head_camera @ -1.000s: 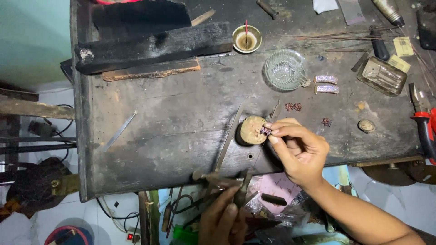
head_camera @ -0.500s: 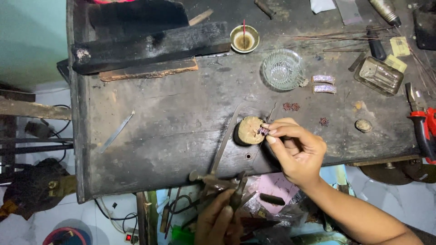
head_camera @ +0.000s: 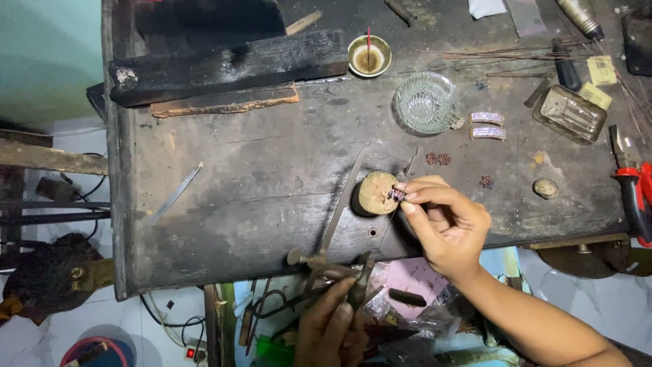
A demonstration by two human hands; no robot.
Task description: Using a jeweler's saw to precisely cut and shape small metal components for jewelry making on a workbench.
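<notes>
Jewelled piece (head_camera: 396, 194) pinched by right hand (head_camera: 445, 224), long axis across wooden peg (head_camera: 377, 193); left hand (head_camera: 333, 329) grips tool (head_camera: 358, 289).

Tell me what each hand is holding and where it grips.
The right hand pinches a small purple-stoned jewellery piece by its end against the round wooden block. The left hand grips a dark metal tool by its lower handle.

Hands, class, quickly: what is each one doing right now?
Left hand: closed around a dark metal tool.
Right hand: fingers pinching a small jewelled piece against a round wooden block.
</notes>
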